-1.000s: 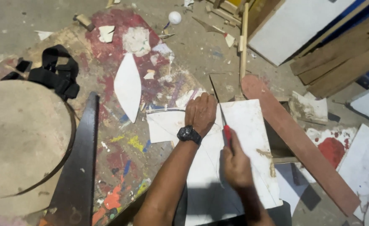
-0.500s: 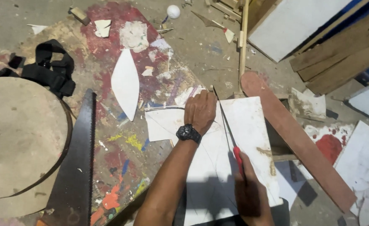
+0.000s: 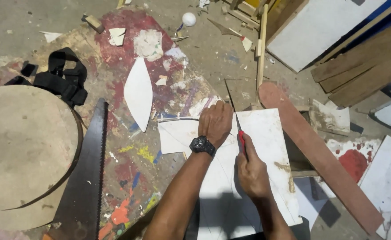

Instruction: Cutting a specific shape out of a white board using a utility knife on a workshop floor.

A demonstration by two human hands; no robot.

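A white board with curved pencil lines lies on the paint-stained floor in front of me. My left hand, with a black watch on the wrist, presses flat on the board's upper left part. My right hand grips a red-handled knife whose thin blade runs up along the board beside my left hand. A leaf-shaped white cut-out lies to the upper left.
A dark handsaw lies left of the board, next to a round brown disc. A black strap sits above it. A long reddish plank runs along the right. Wooden planks and white panels lie at the upper right.
My right hand with the knife drew back toward me along the board, then moved forward again close beside my left hand. The left hand stayed pressed on the board.
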